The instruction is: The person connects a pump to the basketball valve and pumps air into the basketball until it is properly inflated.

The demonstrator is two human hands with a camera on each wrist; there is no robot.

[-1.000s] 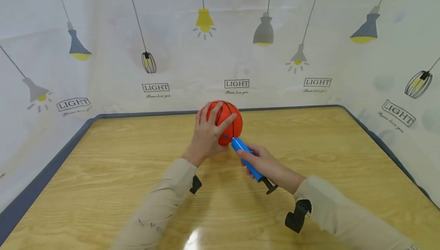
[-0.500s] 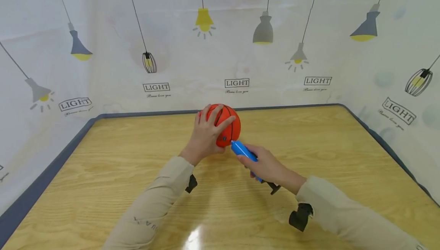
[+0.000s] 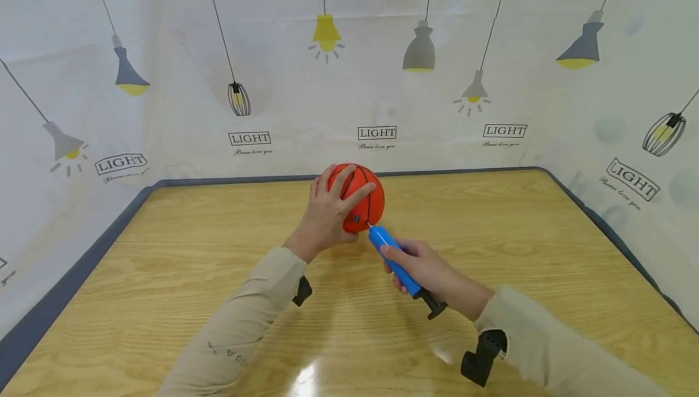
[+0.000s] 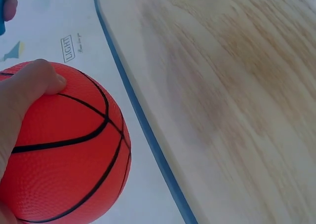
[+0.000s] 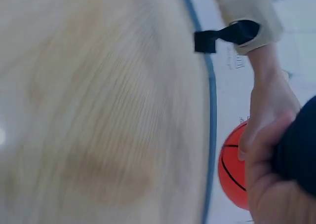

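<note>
A red basketball (image 3: 374,196) with black seams is held up over the table, its left side gripped by my left hand (image 3: 327,218) with fingers spread and curved around it. In the left wrist view, the thumb (image 4: 39,81) presses on the basketball (image 4: 74,169). My right hand (image 3: 426,266) grips a blue hand pump (image 3: 384,238) with a black T-shaped handle (image 3: 435,310). A thin needle at the pump's tip points to the ball's lower right; whether it is inside cannot be told. The dark handle end (image 5: 301,150) looms large in the right wrist view.
A wood-grain table (image 3: 191,251) lies beneath both hands. Behind it and at both sides stand white walls (image 3: 295,99) printed with lamps, edged in dark blue along the table. Each wrist carries a black camera mount (image 3: 480,360).
My right hand and the pump have drawn back slightly toward me, and the needle now shows between the pump's tip and the ball. The left hand keeps its grip on the ball.
</note>
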